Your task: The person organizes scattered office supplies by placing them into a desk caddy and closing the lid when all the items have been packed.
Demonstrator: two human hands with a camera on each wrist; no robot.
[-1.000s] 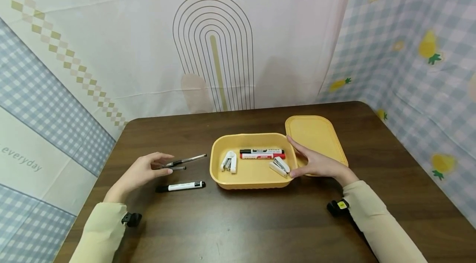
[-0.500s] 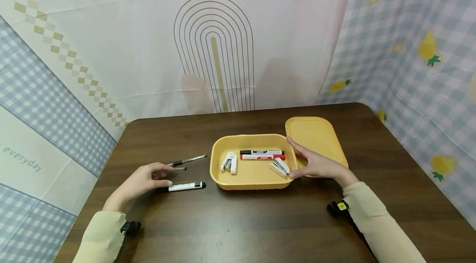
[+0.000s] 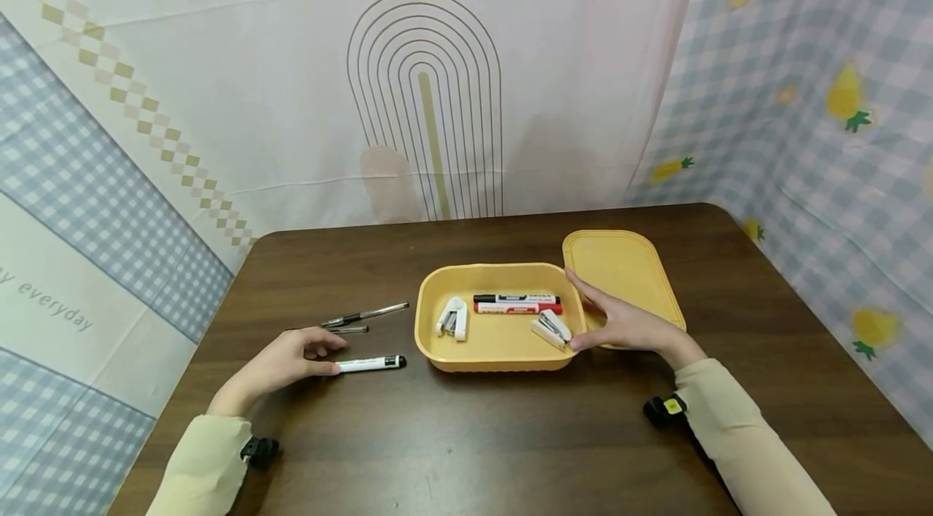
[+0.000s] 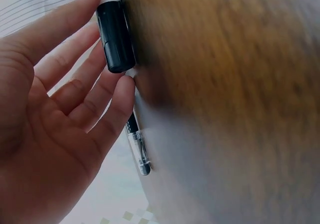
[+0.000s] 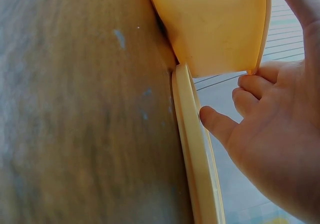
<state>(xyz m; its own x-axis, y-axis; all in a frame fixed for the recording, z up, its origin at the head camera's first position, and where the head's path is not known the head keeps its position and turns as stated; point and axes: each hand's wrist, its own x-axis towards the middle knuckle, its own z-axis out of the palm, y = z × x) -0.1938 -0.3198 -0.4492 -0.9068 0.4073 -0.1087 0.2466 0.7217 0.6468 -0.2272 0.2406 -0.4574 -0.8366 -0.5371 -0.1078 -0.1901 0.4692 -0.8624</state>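
My left hand (image 3: 280,366) is at the capped end of a whiteboard marker (image 3: 370,364) lying on the table. In the left wrist view its thumb meets the white barrel just beside the black cap (image 4: 117,38), with the fingers curved around the far side. My right hand (image 3: 634,327) holds the right end of an open yellow plastic box (image 3: 503,364), thumb at the near corner and index finger at the far one. Inside the box lie a black marker (image 3: 498,299), a red marker (image 3: 503,309) and two small white staplers, one left (image 3: 453,320) and one right (image 3: 551,328).
A clear-barrelled pen (image 3: 375,312) and a shorter-looking pen (image 3: 355,330) lie beyond my left hand, partly hidden by it. The yellow lid (image 3: 627,265) rests on the dark wood table (image 3: 466,451) at the box's right. A patterned cloth hangs behind the table.
My left hand has moved away from the pens, toward me, and come to the black-capped marker. The raised pen is back on the table. My right hand stays on the box.
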